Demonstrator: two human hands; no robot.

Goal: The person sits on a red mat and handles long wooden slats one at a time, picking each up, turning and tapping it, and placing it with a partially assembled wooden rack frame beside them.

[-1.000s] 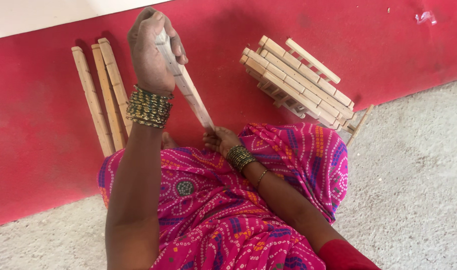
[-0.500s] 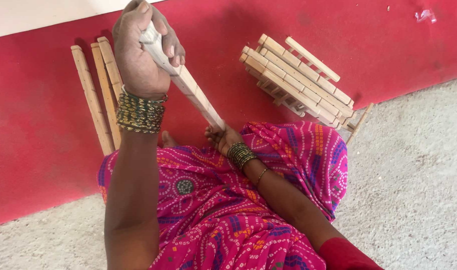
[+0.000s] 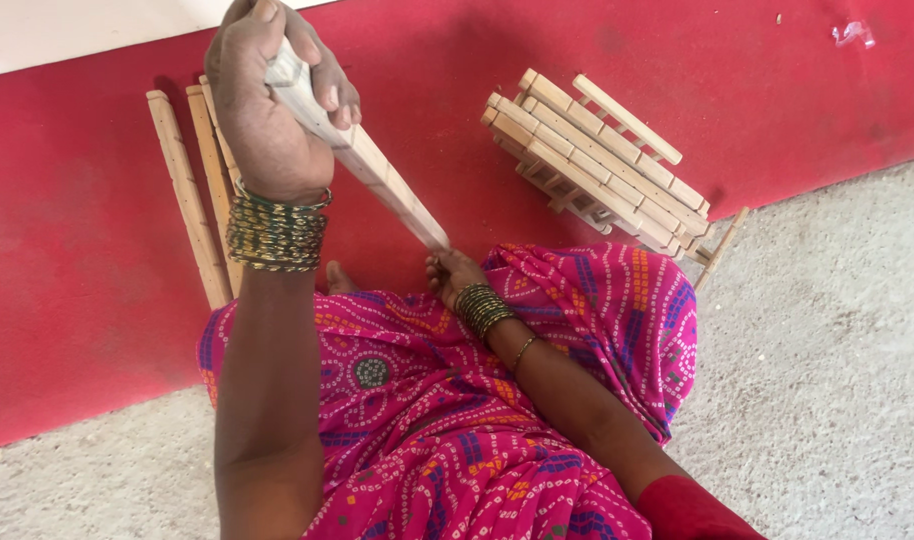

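My left hand (image 3: 267, 100) is raised close to the camera and grips the upper end of a pale wooden stick (image 3: 377, 175). The stick slants down to the right, and its lower end meets my right hand (image 3: 452, 272), which holds it low near my foot. Both wrists carry stacks of green and gold bangles. My lap is covered by pink patterned cloth (image 3: 427, 400).
Three long wooden sticks (image 3: 192, 190) lie side by side on the red mat (image 3: 67, 260) at the left. A stack of crossed wooden sticks (image 3: 597, 165) sits on the mat at the right. Grey rough floor (image 3: 827, 380) runs along the mat's near edge.
My left hand has risen toward the camera with the stick's upper end. The right hand stays low at the stick's lower end.
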